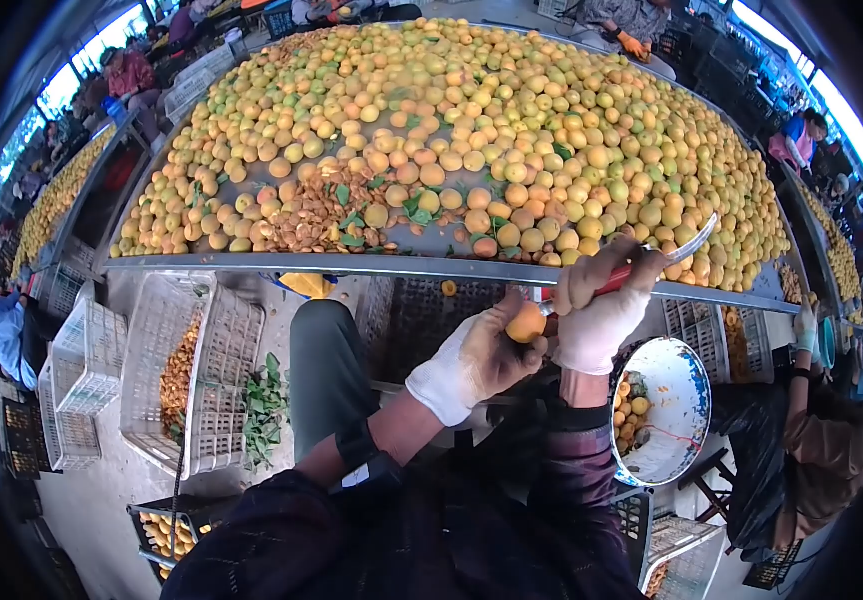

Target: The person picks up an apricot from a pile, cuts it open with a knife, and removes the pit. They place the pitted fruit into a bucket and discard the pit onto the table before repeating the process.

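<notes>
My left hand (482, 357), in a white glove with stained fingers, grips an apricot (527, 323) just below the table's front edge. Gloved the same way, my right hand (607, 305) is wrapped round the red handle of a tool (692, 243) whose curved metal end points up and right over the fruit. A second metal part of a tool, near the right fingers, touches or nearly touches the apricot. Many loose apricots (432, 90) lie on the metal table (432, 265), with a heap of stones (317, 212) near its front edge.
An enamel basin (687, 400) with apricots stands right of my legs. White crates (227, 370) stand at the left, one holding stones or pieces, beside green leaves (265, 410). A co-worker (822, 440) sits at the right; others sit round further tables.
</notes>
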The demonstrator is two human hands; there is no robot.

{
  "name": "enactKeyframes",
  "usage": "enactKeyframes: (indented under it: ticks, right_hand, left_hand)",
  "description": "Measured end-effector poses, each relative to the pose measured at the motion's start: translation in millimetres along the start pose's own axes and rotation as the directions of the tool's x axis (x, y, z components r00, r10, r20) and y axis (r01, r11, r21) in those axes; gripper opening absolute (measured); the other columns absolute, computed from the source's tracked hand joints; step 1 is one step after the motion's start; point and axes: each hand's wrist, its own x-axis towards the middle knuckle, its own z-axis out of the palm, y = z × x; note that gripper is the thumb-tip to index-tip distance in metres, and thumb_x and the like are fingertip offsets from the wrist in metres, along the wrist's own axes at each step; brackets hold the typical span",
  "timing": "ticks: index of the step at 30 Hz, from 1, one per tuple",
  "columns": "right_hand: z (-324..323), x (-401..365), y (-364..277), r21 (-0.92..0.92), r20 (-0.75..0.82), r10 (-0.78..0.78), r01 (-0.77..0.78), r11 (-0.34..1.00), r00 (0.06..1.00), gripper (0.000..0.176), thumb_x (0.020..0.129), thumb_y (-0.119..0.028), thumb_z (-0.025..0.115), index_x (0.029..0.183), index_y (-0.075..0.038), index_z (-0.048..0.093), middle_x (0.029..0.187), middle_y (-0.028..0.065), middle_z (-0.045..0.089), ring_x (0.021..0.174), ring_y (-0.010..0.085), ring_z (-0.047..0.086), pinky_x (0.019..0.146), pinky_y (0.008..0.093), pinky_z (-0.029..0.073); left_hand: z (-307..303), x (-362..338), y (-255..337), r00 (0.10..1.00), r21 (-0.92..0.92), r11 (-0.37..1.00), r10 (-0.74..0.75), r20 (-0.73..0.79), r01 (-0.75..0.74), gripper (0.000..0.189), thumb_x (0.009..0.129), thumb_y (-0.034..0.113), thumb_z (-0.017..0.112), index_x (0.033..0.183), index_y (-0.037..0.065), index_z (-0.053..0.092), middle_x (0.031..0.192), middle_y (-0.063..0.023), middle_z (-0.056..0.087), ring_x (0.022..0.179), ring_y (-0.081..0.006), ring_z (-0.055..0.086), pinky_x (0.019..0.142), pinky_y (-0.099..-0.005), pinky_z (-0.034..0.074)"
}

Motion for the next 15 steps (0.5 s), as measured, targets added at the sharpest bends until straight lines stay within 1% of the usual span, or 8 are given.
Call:
enactKeyframes:
  ticks: [2,3,5,7,8,11,13,15]
  right_hand:
    - [-12,9,-1,0.117,-0.067,0.042,-0.034,0.993,0.997,0.037,0.097,-0.046,0.042,0.084,-0.012,0.048,0.052,-0.0021,0.032,0.034,0.0083,0.022,0.033,0.0237,0.019]
    - [-15,12,1,0.237,-0.127,0.09,-0.058,0.97,0.988,0.037,0.097,-0.047,0.041,0.083,-0.013,0.046,0.051,-0.0027,0.028,0.034,0.008,0.02,0.033,0.0231,0.017]
    - [-10,11,5,0.259,-0.003,0.049,-0.046,0.965,0.999,0.037,0.097,-0.045,0.042,0.087,-0.01,0.049,0.052,-0.0031,0.027,0.033,0.0077,0.021,0.032,0.0236,0.018]
    - [9,3,2,-0.051,-0.17,0.089,-0.099,0.994,0.981,0.036,0.098,-0.041,0.044,0.091,-0.007,0.05,0.052,-0.0033,0.027,0.033,0.0073,0.022,0.031,0.0238,0.02]
    - [15,2,3,-0.199,-0.215,0.11,-0.154,0.968,0.97,0.037,0.095,-0.048,0.047,0.079,-0.015,0.047,0.051,-0.0063,0.025,0.035,0.0056,0.021,0.033,0.0215,0.019]
    - [9,2,15,-0.167,-0.16,0.116,-0.142,0.976,0.98,0.037,0.096,-0.048,0.047,0.081,-0.014,0.05,0.051,-0.0066,0.025,0.035,0.0054,0.022,0.033,0.0214,0.02]
    - [11,-1,22,-0.093,-0.32,0.171,-0.211,0.973,0.932,0.036,0.096,-0.047,0.047,0.088,-0.012,0.054,0.051,-0.0061,0.025,0.034,0.0056,0.022,0.033,0.0221,0.019]
    - [10,-8,33,0.1,-0.071,0.197,-0.189,0.977,0.978,0.033,0.097,-0.038,0.05,0.088,-0.007,0.05,0.052,-0.0041,0.03,0.033,0.0078,0.025,0.031,0.0248,0.021]
  left_hand:
    - [11,-9,3,0.99,0.291,0.947,0.126,0.056,-0.137,0.033,0.095,0.03,0.055,0.116,0.004,0.052,0.104,-0.0104,0.058,0.084,-0.0213,0.062,0.069,-0.031,0.05]
    - [12,-13,5,0.99,0.286,0.948,0.13,0.055,-0.14,0.033,0.095,0.03,0.055,0.116,0.004,0.052,0.104,-0.0104,0.058,0.084,-0.0213,0.062,0.069,-0.031,0.05]
    - [14,-16,11,0.966,0.464,0.849,0.193,0.173,-0.253,0.036,0.093,0.023,0.059,0.122,0.003,0.051,0.108,-0.0111,0.059,0.092,-0.0216,0.062,0.077,-0.0322,0.051]
    - [9,-13,13,0.962,0.492,0.828,0.213,0.168,-0.27,0.037,0.092,0.017,0.06,0.124,0.002,0.049,0.108,-0.0101,0.059,0.093,-0.0215,0.063,0.082,-0.0329,0.05]
    - [7,-11,13,0.956,0.469,0.833,0.263,0.128,-0.292,0.035,0.093,0.017,0.057,0.123,0.002,0.05,0.107,-0.0099,0.059,0.091,-0.0214,0.063,0.079,-0.0335,0.051]
    - [-2,0,16,0.956,0.425,0.861,0.291,0.04,-0.28,0.032,0.095,0.023,0.054,0.119,0.003,0.051,0.101,-0.0089,0.06,0.086,-0.0205,0.063,0.07,-0.034,0.052]
    - [-5,3,16,0.962,0.394,0.886,0.274,-0.016,-0.246,0.031,0.095,0.028,0.053,0.116,0.005,0.053,0.097,-0.0081,0.06,0.083,-0.0197,0.063,0.064,-0.0338,0.052]
    - [10,6,19,0.88,0.401,0.888,0.363,-0.307,-0.226,0.036,0.093,0.043,0.052,0.107,0.01,0.054,0.09,-0.0061,0.06,0.074,-0.0171,0.061,0.053,-0.0305,0.046]
